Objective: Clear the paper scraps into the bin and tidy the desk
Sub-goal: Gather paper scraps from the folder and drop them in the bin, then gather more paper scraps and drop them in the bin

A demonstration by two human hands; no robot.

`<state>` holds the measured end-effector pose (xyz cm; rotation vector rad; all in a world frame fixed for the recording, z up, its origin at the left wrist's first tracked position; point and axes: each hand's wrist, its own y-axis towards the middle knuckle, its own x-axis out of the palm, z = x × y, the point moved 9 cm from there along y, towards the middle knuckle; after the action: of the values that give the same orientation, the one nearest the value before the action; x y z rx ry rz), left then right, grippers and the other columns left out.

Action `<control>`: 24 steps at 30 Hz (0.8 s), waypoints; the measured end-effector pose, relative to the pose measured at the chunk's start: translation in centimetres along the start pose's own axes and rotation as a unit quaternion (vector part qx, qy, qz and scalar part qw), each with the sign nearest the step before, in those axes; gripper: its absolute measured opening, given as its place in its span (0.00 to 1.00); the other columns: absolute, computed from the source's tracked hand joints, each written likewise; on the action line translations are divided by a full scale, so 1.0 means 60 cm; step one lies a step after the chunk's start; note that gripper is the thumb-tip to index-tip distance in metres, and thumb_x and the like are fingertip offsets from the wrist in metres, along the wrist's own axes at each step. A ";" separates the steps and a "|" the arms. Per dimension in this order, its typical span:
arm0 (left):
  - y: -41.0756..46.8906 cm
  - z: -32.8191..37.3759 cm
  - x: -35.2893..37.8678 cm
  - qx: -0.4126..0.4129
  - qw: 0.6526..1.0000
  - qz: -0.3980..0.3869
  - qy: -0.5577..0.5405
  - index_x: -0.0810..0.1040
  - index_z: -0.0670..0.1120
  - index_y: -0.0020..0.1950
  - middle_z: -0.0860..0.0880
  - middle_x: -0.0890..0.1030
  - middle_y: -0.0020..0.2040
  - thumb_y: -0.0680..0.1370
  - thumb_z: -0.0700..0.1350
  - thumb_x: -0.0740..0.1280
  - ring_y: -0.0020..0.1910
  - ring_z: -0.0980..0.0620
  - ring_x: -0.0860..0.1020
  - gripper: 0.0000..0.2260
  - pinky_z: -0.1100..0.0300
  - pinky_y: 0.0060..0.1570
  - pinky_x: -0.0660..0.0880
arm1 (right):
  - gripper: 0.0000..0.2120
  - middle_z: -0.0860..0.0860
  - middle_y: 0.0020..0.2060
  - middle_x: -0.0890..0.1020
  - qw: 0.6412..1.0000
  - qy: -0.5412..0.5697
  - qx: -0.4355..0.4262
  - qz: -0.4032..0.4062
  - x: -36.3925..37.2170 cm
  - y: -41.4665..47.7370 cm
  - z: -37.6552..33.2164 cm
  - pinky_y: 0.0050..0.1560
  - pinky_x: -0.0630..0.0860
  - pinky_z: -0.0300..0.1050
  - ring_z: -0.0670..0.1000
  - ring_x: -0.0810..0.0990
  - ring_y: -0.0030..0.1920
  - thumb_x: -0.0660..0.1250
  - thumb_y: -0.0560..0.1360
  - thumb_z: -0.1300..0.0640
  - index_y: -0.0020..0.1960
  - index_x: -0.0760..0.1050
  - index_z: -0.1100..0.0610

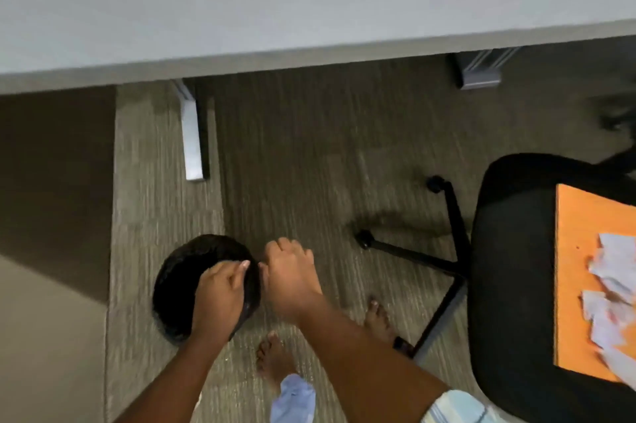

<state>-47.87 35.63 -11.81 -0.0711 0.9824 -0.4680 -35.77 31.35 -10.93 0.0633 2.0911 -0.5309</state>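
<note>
A round black bin [179,278] stands on the carpet below the desk's front edge. My left hand [220,298] reaches over the bin's right rim, fingers curled on it. My right hand [289,271] hovers just right of the bin, fingers closed; whether it holds anything is hidden. Several white paper scraps [609,288] lie on an orange board [574,278] that rests on a black office chair seat [509,250] at the right. The grey desk top [275,2] fills the upper part of the view.
A metal desk leg [192,137] stands behind the bin, another desk foot [480,73] at the upper right. The chair's black star base and castors [437,250] spread across the carpet. My bare feet [275,357] stand close to the bin. A brown panel [55,188] is at the left.
</note>
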 end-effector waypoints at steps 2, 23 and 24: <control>0.000 0.040 -0.004 0.003 1.000 0.000 -0.006 0.82 0.39 0.47 0.42 0.84 0.45 0.79 0.42 0.62 0.46 0.42 0.80 0.11 0.47 0.50 0.75 | 0.12 0.56 0.57 0.75 1.000 0.004 0.010 0.009 -0.035 -0.019 0.019 0.57 0.68 0.58 0.59 0.71 0.59 0.59 0.79 0.53 0.58 0.71 0.57; -0.018 0.406 0.102 0.124 0.981 -0.123 0.085 0.73 0.38 0.65 0.38 0.76 0.64 0.75 0.62 0.49 0.64 0.38 0.73 0.33 0.44 0.66 0.68 | 0.37 0.55 0.73 0.61 0.972 0.005 0.186 0.142 -0.330 -0.207 0.342 0.69 0.56 0.67 0.58 0.59 0.71 0.63 0.72 0.38 0.74 0.55 0.53; -0.022 0.428 0.121 0.131 0.977 -0.140 0.092 0.71 0.38 0.67 0.38 0.74 0.66 0.75 0.64 0.49 0.67 0.39 0.71 0.35 0.44 0.68 0.66 | 0.38 0.55 0.74 0.60 0.969 0.009 0.200 0.143 -0.336 -0.218 0.367 0.69 0.55 0.68 0.59 0.57 0.72 0.63 0.72 0.38 0.74 0.54 0.52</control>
<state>-24.08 27.63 -2.74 0.0732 1.0883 -0.8729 -10.38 14.09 -0.06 0.5959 1.9195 -0.7654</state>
